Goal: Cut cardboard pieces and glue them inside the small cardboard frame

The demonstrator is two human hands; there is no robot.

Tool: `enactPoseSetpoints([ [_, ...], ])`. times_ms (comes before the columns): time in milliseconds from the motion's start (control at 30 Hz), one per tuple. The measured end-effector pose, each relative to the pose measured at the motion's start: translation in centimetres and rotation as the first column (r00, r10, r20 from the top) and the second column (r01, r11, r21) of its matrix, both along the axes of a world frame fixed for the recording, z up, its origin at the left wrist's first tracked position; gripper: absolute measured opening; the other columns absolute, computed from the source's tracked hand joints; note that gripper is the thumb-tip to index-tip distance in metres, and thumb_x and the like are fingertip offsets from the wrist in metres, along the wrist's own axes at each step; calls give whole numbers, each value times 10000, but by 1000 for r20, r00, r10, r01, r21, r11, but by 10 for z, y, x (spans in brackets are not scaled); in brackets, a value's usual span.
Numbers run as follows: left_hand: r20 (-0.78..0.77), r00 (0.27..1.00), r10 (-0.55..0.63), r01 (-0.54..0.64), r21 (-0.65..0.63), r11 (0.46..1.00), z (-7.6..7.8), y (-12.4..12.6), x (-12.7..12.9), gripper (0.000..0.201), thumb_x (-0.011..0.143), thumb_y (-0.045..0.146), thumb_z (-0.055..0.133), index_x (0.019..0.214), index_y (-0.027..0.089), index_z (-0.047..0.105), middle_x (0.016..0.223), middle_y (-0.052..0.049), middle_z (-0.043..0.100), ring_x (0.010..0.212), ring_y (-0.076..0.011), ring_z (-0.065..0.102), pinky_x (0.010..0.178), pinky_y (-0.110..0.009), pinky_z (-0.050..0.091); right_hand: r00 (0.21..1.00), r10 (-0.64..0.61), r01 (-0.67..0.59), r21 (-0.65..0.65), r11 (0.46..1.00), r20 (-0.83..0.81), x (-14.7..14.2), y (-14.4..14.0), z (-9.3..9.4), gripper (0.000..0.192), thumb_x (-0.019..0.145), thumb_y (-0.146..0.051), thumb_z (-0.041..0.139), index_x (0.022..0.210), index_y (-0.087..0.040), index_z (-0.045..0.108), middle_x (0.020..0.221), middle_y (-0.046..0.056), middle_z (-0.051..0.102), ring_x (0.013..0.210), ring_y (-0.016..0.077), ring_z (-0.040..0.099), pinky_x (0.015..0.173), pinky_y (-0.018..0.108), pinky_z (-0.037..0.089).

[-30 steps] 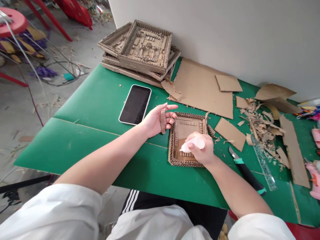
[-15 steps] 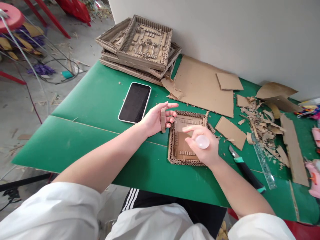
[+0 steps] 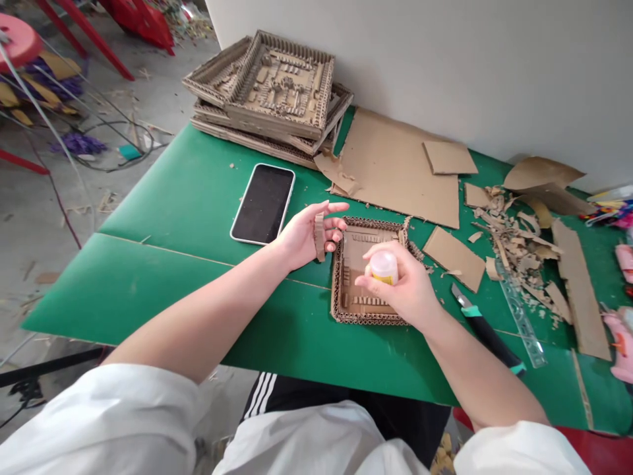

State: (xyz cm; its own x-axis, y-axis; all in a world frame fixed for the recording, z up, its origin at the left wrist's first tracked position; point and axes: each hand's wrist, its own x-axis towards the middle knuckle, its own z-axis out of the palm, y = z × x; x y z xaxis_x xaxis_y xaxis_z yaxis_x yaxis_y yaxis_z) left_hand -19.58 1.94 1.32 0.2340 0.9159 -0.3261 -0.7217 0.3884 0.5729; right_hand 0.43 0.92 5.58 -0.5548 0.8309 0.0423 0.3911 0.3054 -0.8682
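Head view: right hand (image 3: 403, 293) grips a small translucent plastic glue bottle (image 3: 383, 267) above the square corrugated-cardboard tray (image 3: 346, 310) on the green mat (image 3: 198, 198); left hand (image 3: 306, 234) pinches a ribbed cardboard strip (image 3: 319, 236).

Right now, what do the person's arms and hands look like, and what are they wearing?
Both arms are bare from the elbow down, with white sleeves pushed up near the elbows. The left hand and right hand wear no gloves, and no rings, watch or bracelets show. The nails are short and plain. Below, dark trousers with white stripes show under the white top.
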Motion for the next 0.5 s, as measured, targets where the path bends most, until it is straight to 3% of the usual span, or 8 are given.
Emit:
enactPoseSetpoints([
  [100, -6, 1000, 4, -4, -1, 1000, -1, 0, 0, 269, 831, 341, 490, 990, 149, 589, 700, -18, 577, 521, -93, 516, 428, -188, 392, 999, -20, 11, 229, 973, 37, -1, 1, 4, 254, 718, -359, 700, 920, -241, 601, 903, 14, 675, 835, 168, 628, 759, 310, 495],
  [167, -4, 1000, 1, -1, 0, 1000, -1, 1, 1, 270, 819, 345, 506, 988, 152, 590, 697, -16, 577, 521, -93, 515, 427, -187, 390, 999, 9, -21, 265, 964, 45, -1, 3, 7, 217, 727, -355, 691, 898, -238, 628, 881, 17, 674, 844, 173, 620, 794, 333, 487],
  [267, 1, 1000, -2, 2, 0, 1000, -1, 1, 1, 279, 798, 353, 533, 987, 156, 591, 694, -12, 575, 520, -91, 511, 427, -186, 385, 999, 30, -24, 192, 981, -28, 1, 8, 8, 206, 740, -430, 662, 761, -224, 656, 759, 13, 631, 744, 155, 587, 713, 324, 482],
  [400, 2, 1000, -2, 2, -6, 1000, -1, 1, 0, 282, 791, 352, 543, 985, 154, 592, 692, -9, 572, 523, -89, 510, 432, -186, 384, 983, 55, -72, -93, 993, -175, 4, 12, 4, 472, 792, -626, 480, 651, -204, 637, 621, 3, 560, 535, 109, 513, 503, 276, 425],
  [433, 4, 1000, -1, 1, -6, 1000, -1, 0, 0, 281, 791, 352, 542, 984, 154, 593, 690, -9, 571, 522, -89, 509, 432, -186, 384, 985, 31, -49, -101, 994, -169, 4, 12, 3, 468, 793, -624, 481, 647, -205, 630, 612, 0, 549, 527, 108, 508, 505, 279, 430],
  [500, 6, 1000, 0, 0, -3, 1000, -1, 0, -1, 281, 790, 354, 543, 980, 153, 594, 690, -9, 572, 520, -90, 508, 431, -187, 383, 992, -41, 42, 14, 999, -120, 3, 13, 2, 330, 758, -538, 600, 697, -216, 639, 713, 13, 580, 670, 139, 568, 650, 324, 486],
])
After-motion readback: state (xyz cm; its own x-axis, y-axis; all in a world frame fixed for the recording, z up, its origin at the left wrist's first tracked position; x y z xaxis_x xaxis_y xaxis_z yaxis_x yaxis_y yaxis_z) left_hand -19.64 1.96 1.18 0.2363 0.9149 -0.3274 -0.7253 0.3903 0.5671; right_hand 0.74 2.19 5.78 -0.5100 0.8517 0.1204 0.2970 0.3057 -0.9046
